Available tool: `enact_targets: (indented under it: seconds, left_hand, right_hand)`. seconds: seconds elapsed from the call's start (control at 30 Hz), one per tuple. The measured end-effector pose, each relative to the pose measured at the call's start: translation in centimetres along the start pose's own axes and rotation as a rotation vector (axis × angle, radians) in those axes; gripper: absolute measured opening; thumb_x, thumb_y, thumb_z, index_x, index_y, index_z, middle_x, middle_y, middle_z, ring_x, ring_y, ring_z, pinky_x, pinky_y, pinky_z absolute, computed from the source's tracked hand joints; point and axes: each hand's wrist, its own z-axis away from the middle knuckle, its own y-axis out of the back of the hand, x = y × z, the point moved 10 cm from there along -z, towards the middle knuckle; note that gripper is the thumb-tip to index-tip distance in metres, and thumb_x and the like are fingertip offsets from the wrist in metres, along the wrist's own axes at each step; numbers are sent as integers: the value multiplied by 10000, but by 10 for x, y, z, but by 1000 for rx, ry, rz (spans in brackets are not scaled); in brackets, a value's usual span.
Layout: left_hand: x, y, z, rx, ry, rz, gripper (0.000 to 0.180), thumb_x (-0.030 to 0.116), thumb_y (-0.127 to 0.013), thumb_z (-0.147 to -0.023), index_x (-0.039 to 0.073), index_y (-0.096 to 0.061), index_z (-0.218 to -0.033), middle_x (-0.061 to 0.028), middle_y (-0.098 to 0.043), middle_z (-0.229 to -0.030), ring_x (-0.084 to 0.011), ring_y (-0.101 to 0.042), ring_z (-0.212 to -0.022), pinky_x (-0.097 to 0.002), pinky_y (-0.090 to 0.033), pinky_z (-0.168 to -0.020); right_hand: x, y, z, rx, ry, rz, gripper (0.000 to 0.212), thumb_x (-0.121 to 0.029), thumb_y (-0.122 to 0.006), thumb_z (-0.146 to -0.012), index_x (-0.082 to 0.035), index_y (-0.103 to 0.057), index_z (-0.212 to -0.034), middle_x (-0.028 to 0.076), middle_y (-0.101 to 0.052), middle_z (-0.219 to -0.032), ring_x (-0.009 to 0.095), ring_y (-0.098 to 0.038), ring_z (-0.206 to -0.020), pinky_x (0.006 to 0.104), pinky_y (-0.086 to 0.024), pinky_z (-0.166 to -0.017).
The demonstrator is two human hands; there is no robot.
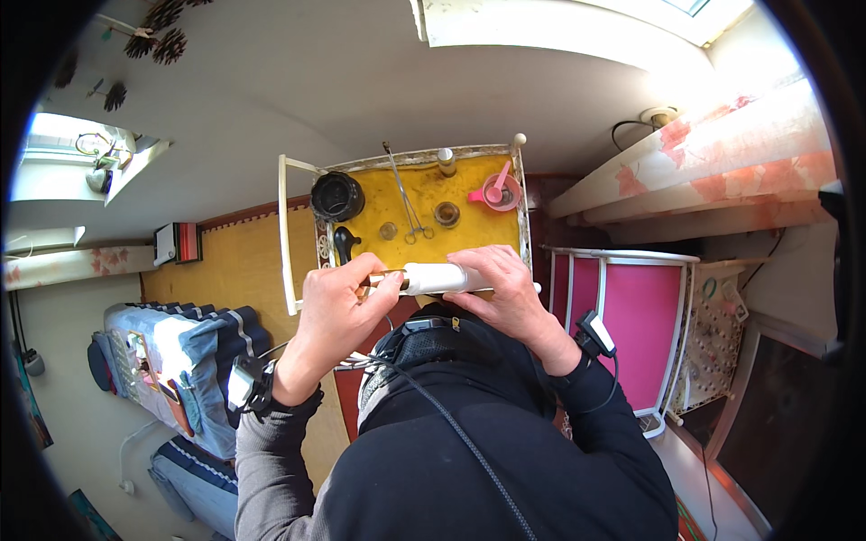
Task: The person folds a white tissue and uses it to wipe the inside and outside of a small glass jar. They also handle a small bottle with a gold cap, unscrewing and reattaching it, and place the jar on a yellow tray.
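Observation:
Both my hands hold a white cylindrical bottle (pixel 431 278) sideways above the near edge of a small table with a yellow top (pixel 370 248). My left hand (pixel 338 296) is closed around its gold-coloured end (pixel 388 281). On the other end, my right hand (pixel 501 287) grips the white body, thumb below and fingers over the top. Just beyond the left hand lies a black rounded object with a handle (pixel 345 242). A small clear glass (pixel 388 231) and a long metal scissor-handled tool (pixel 406 200) are farther in. What the bottle contains cannot be seen.
At the table's back left stands a black jar (pixel 337 197); a pink cup (pixel 509 195) with a pink spoon is at right. A small bottle (pixel 446 162) and a round glass jar (pixel 446 214) stand between. White rails (pixel 287 234) border the table; a pink-panelled rack (pixel 642 329) is at right.

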Motion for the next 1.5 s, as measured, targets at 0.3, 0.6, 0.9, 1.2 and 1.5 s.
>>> enact_targets:
  seconds: [0.3,0.6,0.9,1.2,1.5]
  left_hand:
    - [39,41,12,92,-163,-119,126,95,-726,-846,-14,-691,-793,-69,-614,-593,-115,-534,-496,-271,-400,-498]
    - [25,18,1,46,-154,-75,178,159,-757,-844,5,-704,-771,-84,-595,-579,-155,-535,-487,-299,-409,-491]
    - [51,33,13,81,-293,-275,250,224,-772,-798,54,-628,-684,-90,-587,-610,-291,-616,-561,-382,-477,-533]
    - [75,60,30,153,-355,-282,174,120,-791,-719,17,-653,-700,-109,-587,-620,-284,-583,-540,-361,-449,-513]
    - [66,73,34,178,-329,-217,191,133,-813,-731,41,-652,-685,-94,-601,-610,-267,-609,-541,-351,-478,-510]
  right_hand:
    - [-5,-1,0,1,40,2,560,-197,-897,-723,-83,-676,-1225,63,-737,-1123,256,-681,-989,395,-471,-931]
    - [-25,-21,-9,-95,48,-108,613,-182,-868,-761,-64,-622,-1310,130,-669,-993,320,-632,-859,402,-506,-799]
    - [-19,-22,-5,-4,58,-84,546,-142,-874,-748,-57,-653,-1240,117,-711,-1103,308,-670,-994,403,-525,-875]
    - [2,-18,9,110,-80,-150,509,-49,-868,-739,-61,-666,-1206,109,-730,-1218,294,-689,-1115,387,-537,-963]
    - [3,-17,15,138,-95,-154,531,28,-867,-726,-33,-653,-1208,163,-719,-1238,287,-692,-1173,360,-558,-984]
